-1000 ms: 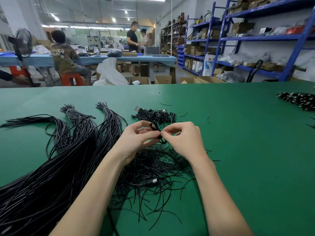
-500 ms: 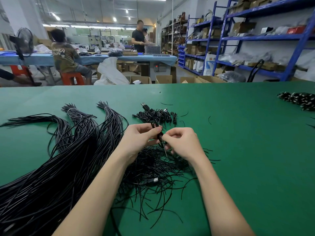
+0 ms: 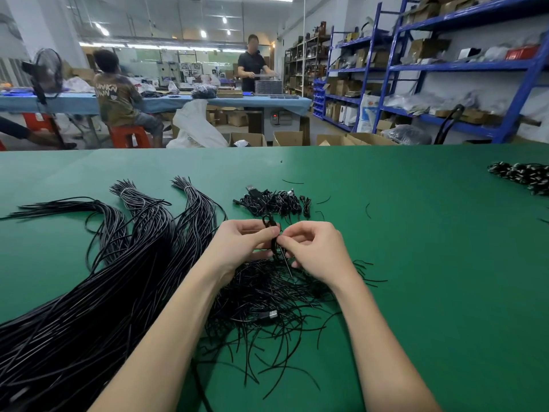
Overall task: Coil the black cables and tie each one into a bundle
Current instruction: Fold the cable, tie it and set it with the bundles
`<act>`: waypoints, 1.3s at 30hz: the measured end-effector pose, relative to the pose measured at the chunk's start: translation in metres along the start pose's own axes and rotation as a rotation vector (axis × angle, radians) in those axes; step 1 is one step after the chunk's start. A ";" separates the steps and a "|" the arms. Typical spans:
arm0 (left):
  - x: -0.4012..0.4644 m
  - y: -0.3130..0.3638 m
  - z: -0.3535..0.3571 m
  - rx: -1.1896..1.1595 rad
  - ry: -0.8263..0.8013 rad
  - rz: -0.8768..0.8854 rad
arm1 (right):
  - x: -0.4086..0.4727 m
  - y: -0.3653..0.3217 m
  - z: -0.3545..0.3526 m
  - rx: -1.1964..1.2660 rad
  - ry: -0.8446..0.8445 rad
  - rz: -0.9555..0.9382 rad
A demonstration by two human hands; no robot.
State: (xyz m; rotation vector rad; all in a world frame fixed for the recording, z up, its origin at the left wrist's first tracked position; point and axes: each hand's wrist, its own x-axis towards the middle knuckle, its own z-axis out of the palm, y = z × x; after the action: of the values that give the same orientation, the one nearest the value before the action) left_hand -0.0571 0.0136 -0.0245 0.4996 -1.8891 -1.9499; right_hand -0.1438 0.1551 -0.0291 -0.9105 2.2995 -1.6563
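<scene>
Both my hands are up over the middle of the green tabletop [image 3: 416, 263], working 1 small coiled cable [image 3: 271, 233]. Left hand [image 3: 240, 245] grips the coil, fingers curled round it and thumb pressed on its side; the looped top sticks out above my thumb. Right hand [image 3: 315, 251] is just beside it, thumb and forefinger pinching a thin black tie [image 3: 285, 260] at the coil's waist. The tie's loose tail hangs down toward 6 o'clock. I can't tell how many turns it has round the coil.

Directly under my hands, from centre to 6 o'clock, is a loose heap of short black ties [image 3: 267, 316], with 1 metal plug end [image 3: 271, 315] lying in it.

From 7 to 10 o'clock: a big mass of long black cables [image 3: 89, 307], fanning toward 11 o'clock into 3 tails. 2 of those tails carry a pale band near the tip.

At 12 o'clock, just past my hands: a small pile of finished bundles [image 3: 273, 202], plugs poking out. A few stray ties lie near it. At 2 o'clock, at the tabletop's right edge: another pile of bundles [image 3: 525, 176], well apart from me.

Beyond the tabletop: blue shelving [image 3: 445, 66] with boxes at 1–2 o'clock, a long blue-covered bench [image 3: 178, 101] at 11–12, 1 person seated [image 3: 118, 99] on a red stool, 1 standing [image 3: 252, 66], a fan [image 3: 47, 69] at 10 o'clock.
</scene>
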 end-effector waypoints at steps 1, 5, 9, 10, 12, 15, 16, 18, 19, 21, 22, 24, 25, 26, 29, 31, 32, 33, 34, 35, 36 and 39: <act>0.000 0.000 0.001 -0.002 0.004 -0.001 | 0.000 0.001 0.000 -0.006 -0.002 0.000; 0.002 -0.002 0.001 -0.069 0.043 -0.021 | -0.002 0.000 -0.001 0.087 0.036 -0.006; 0.001 0.001 0.002 -0.078 0.003 -0.017 | -0.002 -0.002 0.000 0.105 0.086 -0.055; 0.001 0.001 0.002 -0.066 0.001 -0.013 | -0.002 -0.002 0.000 0.093 0.095 -0.065; 0.000 0.002 0.003 -0.040 0.017 -0.009 | -0.002 -0.002 0.002 0.075 0.111 -0.079; 0.000 0.002 0.004 -0.014 0.045 -0.016 | -0.002 0.000 0.006 0.073 0.127 -0.111; 0.000 0.003 0.004 -0.012 0.046 -0.022 | -0.001 0.001 0.007 0.080 0.127 -0.111; 0.000 0.004 0.005 -0.028 0.042 -0.041 | 0.000 0.002 0.007 0.091 0.121 -0.098; -0.001 0.005 0.006 -0.055 0.041 -0.056 | 0.000 0.003 0.006 0.095 0.119 -0.093; -0.002 0.006 0.008 -0.129 0.048 -0.087 | 0.000 0.005 0.004 0.107 0.123 -0.086; -0.003 0.007 0.008 -0.155 0.054 -0.097 | 0.001 0.005 0.003 0.111 0.126 -0.083; -0.004 0.009 0.008 -0.172 0.065 -0.110 | 0.000 0.004 0.002 0.118 0.128 -0.082; -0.005 0.009 0.008 -0.181 0.074 -0.115 | 0.000 0.004 0.002 0.126 0.127 -0.083; -0.005 0.010 0.007 -0.196 0.087 -0.119 | 0.000 0.003 0.003 0.133 0.126 -0.084; -0.004 0.011 0.005 -0.226 0.125 -0.131 | 0.000 0.001 0.002 0.140 0.095 -0.066; -0.003 0.012 0.005 -0.231 0.129 -0.130 | -0.001 0.000 -0.001 0.132 0.059 -0.031; -0.003 0.012 0.005 -0.238 0.129 -0.129 | -0.002 -0.001 -0.002 0.142 0.044 -0.017; -0.002 0.013 0.005 -0.244 0.131 -0.126 | -0.003 -0.002 -0.004 0.160 0.035 -0.013; -0.002 0.013 0.004 -0.248 0.134 -0.122 | -0.004 -0.003 -0.005 0.181 0.033 -0.022; -0.001 0.014 0.004 -0.250 0.135 -0.118 | -0.005 -0.004 -0.006 0.191 0.032 -0.037; -0.001 0.014 0.003 -0.251 0.136 -0.115 | -0.006 -0.005 -0.007 0.183 0.025 -0.049; -0.002 0.015 0.001 -0.246 0.137 -0.110 | -0.006 -0.006 -0.010 0.066 -0.003 -0.053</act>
State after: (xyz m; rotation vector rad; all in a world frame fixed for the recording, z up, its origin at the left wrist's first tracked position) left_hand -0.0554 0.0153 -0.0096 0.6557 -1.5414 -2.1228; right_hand -0.1415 0.1653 -0.0217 -0.9669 2.2229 -1.7395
